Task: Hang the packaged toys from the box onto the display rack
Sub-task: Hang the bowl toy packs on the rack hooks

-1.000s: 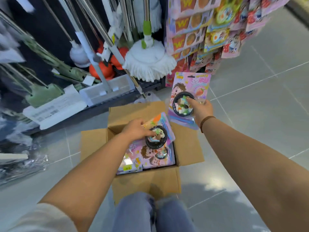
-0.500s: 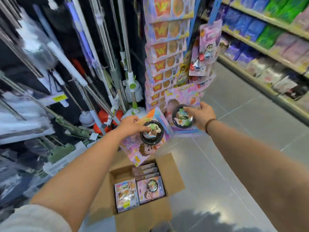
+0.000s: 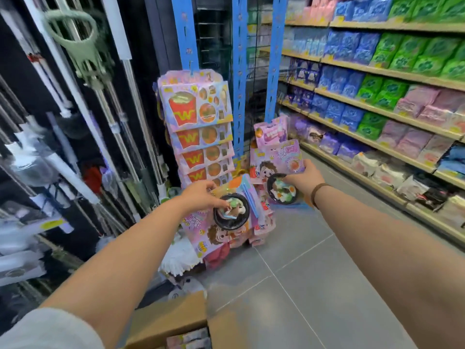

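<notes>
We stand in a shop aisle. Shelves (image 3: 392, 74) hold stacked packaged goods; mops (image 3: 83, 102) hang beside carded toys (image 3: 198, 117).

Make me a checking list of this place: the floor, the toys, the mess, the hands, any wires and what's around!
Surface: grey tiled floor.
Job's things: open cardboard box at the bottom edge, boxed packs inside; fries packs hang on the display rack.
Clutter: mops and poles crowd the left.
Grips: left grip holds the left toy pack at its bowl; right grip holds the right toy pack beside the rack.
Cables: nothing seen.
Surroundings: shop shelves of blue, green and pink packets on the right.
</notes>
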{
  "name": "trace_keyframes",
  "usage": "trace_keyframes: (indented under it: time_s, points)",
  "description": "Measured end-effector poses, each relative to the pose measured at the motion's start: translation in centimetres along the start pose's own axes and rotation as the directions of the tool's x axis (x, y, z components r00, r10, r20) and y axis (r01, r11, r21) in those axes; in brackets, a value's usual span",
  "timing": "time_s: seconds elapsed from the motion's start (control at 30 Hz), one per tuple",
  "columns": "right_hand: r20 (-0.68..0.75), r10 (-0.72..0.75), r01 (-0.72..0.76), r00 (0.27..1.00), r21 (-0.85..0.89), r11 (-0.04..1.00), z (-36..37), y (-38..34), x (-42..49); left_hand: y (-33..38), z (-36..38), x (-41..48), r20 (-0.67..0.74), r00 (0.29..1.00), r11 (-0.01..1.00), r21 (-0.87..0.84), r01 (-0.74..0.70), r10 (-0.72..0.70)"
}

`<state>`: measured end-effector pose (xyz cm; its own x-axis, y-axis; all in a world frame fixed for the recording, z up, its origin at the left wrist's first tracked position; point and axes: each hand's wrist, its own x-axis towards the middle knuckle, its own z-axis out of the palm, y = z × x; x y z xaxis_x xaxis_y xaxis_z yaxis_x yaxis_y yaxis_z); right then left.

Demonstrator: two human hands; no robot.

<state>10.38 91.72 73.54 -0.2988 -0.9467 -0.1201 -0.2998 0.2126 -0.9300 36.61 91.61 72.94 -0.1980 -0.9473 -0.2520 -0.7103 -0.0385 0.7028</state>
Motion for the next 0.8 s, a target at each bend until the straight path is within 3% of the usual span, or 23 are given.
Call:
trace_keyframes:
  time_s: [0.23,0.6,0.8]
  points:
    - [0.191,-0.053,0.057,0.98,-0.015,0.998,-5.7,-0.7,8.9,6.6,3.9,4.5,-0.089,0.992,0.995,0.026,0.094,-0.091]
    - [0.364,-0.127,0.171,0.923,-0.09,0.981,-3.6,-0.1,18.5,8.1,4.7,11.9,-0.113,0.986,0.993,0.008,0.121,-0.12]
    - [0.448,-0.13,0.295,0.884,-0.32,0.901,0.0,-0.4,24.0,6.6,3.5,17.4,-0.095,0.986,0.99,-0.048,0.13,-0.135]
